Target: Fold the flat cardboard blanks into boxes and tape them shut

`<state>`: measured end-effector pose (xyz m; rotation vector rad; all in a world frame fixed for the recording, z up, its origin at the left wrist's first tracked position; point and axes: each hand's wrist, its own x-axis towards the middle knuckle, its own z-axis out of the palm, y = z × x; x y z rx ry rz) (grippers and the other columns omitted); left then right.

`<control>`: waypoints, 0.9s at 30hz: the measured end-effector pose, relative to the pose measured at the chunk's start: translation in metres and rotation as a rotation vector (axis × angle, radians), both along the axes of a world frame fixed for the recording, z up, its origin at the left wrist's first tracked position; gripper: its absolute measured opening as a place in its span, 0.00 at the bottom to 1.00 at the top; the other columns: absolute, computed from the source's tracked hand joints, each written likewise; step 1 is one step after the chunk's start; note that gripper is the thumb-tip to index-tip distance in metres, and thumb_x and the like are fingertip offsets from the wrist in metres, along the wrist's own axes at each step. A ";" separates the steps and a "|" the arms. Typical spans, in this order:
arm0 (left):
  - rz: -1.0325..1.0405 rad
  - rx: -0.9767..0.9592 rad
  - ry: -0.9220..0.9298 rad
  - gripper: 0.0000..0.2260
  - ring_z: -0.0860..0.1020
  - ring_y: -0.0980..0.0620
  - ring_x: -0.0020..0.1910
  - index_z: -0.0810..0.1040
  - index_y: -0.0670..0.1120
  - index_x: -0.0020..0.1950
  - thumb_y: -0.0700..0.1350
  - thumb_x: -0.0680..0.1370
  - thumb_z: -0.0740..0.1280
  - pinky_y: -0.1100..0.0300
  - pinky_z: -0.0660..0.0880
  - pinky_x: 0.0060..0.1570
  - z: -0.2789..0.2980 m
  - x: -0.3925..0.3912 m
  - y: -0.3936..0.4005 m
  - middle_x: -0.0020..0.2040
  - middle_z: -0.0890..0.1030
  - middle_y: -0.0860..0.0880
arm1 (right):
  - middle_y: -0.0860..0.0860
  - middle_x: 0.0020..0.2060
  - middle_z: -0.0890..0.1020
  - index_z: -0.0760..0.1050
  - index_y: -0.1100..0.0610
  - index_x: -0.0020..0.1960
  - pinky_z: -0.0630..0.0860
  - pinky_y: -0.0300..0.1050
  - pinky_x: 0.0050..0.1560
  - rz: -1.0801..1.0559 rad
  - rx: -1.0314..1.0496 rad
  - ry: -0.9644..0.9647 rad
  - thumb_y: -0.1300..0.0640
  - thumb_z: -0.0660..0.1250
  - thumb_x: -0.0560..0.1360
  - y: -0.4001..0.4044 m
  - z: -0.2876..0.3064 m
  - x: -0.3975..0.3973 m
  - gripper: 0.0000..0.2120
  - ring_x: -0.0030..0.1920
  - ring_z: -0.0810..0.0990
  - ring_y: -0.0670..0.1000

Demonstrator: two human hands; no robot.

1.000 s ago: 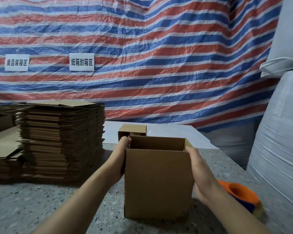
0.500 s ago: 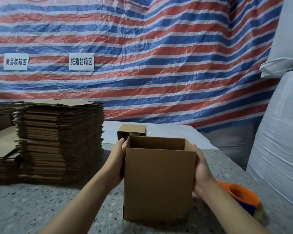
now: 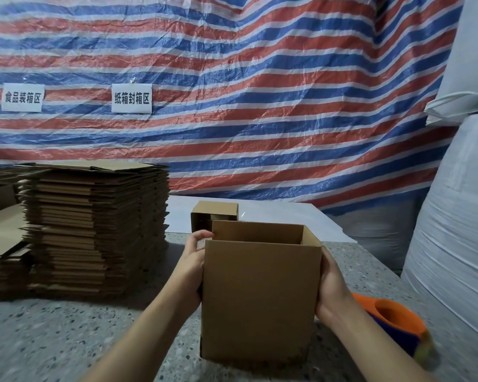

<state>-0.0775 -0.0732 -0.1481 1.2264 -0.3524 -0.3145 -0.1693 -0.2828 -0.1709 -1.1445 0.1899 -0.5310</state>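
Box (image 3: pixel 260 299) stood upright on the speckled table (image 3: pixel 53 334), top open, squared up. Left hand (image 3: pixel 192 267) pressed the left wall, fingers curled toward the top back corner; right hand (image 3: pixel 330 282) lay flat on the right wall. Versus a second earlier, both hands had slid down from the rim and box sat squarer, so probably shaping was done, flaps and tape next. Tape dispenser (image 3: pixel 398 326) sat just right; blank stack (image 3: pixel 94 230) left; small open box (image 3: pixel 214 216) behind.
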 end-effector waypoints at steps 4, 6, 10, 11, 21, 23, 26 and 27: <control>-0.030 0.086 -0.065 0.09 0.80 0.50 0.34 0.80 0.46 0.41 0.43 0.80 0.65 0.57 0.76 0.34 -0.002 -0.004 -0.002 0.37 0.81 0.45 | 0.56 0.45 0.88 0.87 0.47 0.45 0.82 0.47 0.34 0.008 0.000 -0.018 0.37 0.50 0.83 -0.001 -0.001 0.000 0.29 0.43 0.88 0.55; -0.027 0.091 -0.076 0.08 0.80 0.50 0.34 0.81 0.44 0.45 0.44 0.80 0.64 0.57 0.76 0.33 -0.002 -0.003 -0.003 0.38 0.82 0.45 | 0.56 0.46 0.88 0.87 0.47 0.45 0.82 0.47 0.34 0.017 0.000 -0.024 0.37 0.51 0.82 -0.001 -0.001 -0.001 0.28 0.44 0.88 0.55; -0.064 0.076 -0.105 0.09 0.81 0.51 0.34 0.77 0.39 0.53 0.45 0.81 0.64 0.59 0.75 0.30 -0.006 0.001 0.002 0.39 0.82 0.44 | 0.55 0.46 0.88 0.87 0.48 0.45 0.82 0.47 0.34 0.036 0.011 -0.019 0.37 0.52 0.82 -0.002 0.000 -0.002 0.28 0.44 0.88 0.55; -0.066 0.067 -0.105 0.09 0.81 0.51 0.33 0.78 0.40 0.53 0.45 0.81 0.65 0.59 0.76 0.29 -0.007 0.002 0.002 0.39 0.82 0.44 | 0.55 0.46 0.88 0.87 0.48 0.45 0.82 0.47 0.34 0.039 0.015 -0.016 0.37 0.53 0.82 -0.002 0.001 -0.002 0.27 0.43 0.88 0.54; -0.053 0.050 -0.121 0.12 0.83 0.50 0.34 0.84 0.48 0.42 0.43 0.81 0.64 0.59 0.77 0.30 -0.009 0.004 0.000 0.39 0.84 0.44 | 0.55 0.48 0.87 0.87 0.47 0.48 0.82 0.50 0.38 0.099 0.009 0.016 0.33 0.62 0.73 -0.004 0.009 -0.007 0.23 0.46 0.88 0.55; -0.037 0.042 -0.129 0.12 0.83 0.50 0.34 0.84 0.48 0.42 0.43 0.81 0.64 0.59 0.77 0.30 -0.011 0.005 -0.002 0.39 0.84 0.44 | 0.56 0.53 0.86 0.86 0.46 0.53 0.82 0.53 0.44 0.129 0.016 0.019 0.30 0.64 0.68 -0.004 0.011 -0.008 0.26 0.52 0.87 0.57; -0.084 0.050 -0.126 0.10 0.83 0.49 0.37 0.82 0.44 0.50 0.48 0.81 0.64 0.57 0.78 0.33 -0.013 0.008 -0.002 0.43 0.84 0.42 | 0.56 0.56 0.85 0.85 0.46 0.55 0.82 0.55 0.50 0.182 0.013 0.052 0.27 0.67 0.63 -0.004 0.015 -0.006 0.30 0.56 0.85 0.58; -0.127 0.067 -0.112 0.12 0.82 0.48 0.38 0.80 0.43 0.53 0.51 0.80 0.64 0.56 0.78 0.35 -0.012 0.010 -0.001 0.43 0.83 0.42 | 0.56 0.56 0.85 0.85 0.46 0.55 0.82 0.55 0.51 0.194 0.006 0.062 0.27 0.67 0.62 -0.004 0.016 -0.006 0.31 0.56 0.85 0.57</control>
